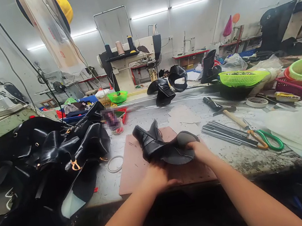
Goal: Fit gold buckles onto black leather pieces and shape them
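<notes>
A black leather boot upper [152, 144] lies over a reddish-brown board [132, 171] on the bench. My right hand [199, 152] is closed on its right end, thumb on the dark lining and fingers out of sight behind. Along the near edge of the upper, my left hand [156, 176] rests low over the board. Its thumb sticks out to the right, apart from the hand, while its other fingers are partly hidden by the leather and slightly blurred. A line of light stitching shows on the flap between the hands.
Black boot uppers [57, 145] are heaped at the left. To the right lie dark strips [227, 134], green-and-orange-handled scissors [269, 139], a hammer [233, 117] and a tape roll [256, 102]. A sewing machine [130, 60] stands behind; a green basket [242, 78] sits back right.
</notes>
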A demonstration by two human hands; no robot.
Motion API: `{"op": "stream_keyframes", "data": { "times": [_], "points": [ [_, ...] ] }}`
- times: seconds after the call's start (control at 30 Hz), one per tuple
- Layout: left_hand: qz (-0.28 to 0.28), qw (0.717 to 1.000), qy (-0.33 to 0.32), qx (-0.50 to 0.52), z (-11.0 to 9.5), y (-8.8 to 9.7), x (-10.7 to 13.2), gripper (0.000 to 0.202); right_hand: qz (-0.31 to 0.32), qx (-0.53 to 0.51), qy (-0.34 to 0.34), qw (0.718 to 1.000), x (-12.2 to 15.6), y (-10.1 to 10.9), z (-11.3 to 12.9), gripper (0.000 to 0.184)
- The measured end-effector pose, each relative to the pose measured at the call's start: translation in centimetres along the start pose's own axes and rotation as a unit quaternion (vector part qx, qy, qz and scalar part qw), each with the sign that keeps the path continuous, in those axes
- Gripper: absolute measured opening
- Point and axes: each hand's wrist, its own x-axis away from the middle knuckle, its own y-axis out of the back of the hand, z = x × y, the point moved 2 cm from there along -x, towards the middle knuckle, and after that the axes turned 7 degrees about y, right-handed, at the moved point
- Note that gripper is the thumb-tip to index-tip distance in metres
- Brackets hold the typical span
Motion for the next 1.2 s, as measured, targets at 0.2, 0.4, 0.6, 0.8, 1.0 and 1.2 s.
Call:
{"op": "stream_keyframes", "data": {
  "times": [0.2,0.4,0.6,0.8,1.0,1.2],
  "points": [
    [0.003,0.999,-0.023,0.032,-0.9,0.7,-0.6,0.079,0.021,0.009,-0.022,0.999,-0.8,0.2,-0.8,0.020],
    [0.011,0.998,-0.026,0.057,-1.7,0.8,-1.2,0.084,0.034,0.026,-0.023,0.999,-1.6,0.2,-1.1,0.022],
    [0.017,0.997,0.016,0.076,-3.2,0.3,-1.8,0.084,0.038,0.050,0.016,0.998,-0.7,0.8,0.9,0.023],
    [0.035,0.997,0.016,0.074,-1.6,-0.4,-1.0,0.077,-0.002,0.079,0.115,0.990,0.6,2.4,5.7,0.017],
    [0.068,0.993,-0.069,0.065,3.7,-0.1,2.2,0.066,-0.013,0.077,0.120,0.990,0.9,3.1,4.4,0.009],
    [0.043,0.995,-0.094,0.015,1.8,0.8,2.2,0.063,-0.047,0.034,0.092,0.994,0.7,2.2,0.1,0.010]
  ]
}}
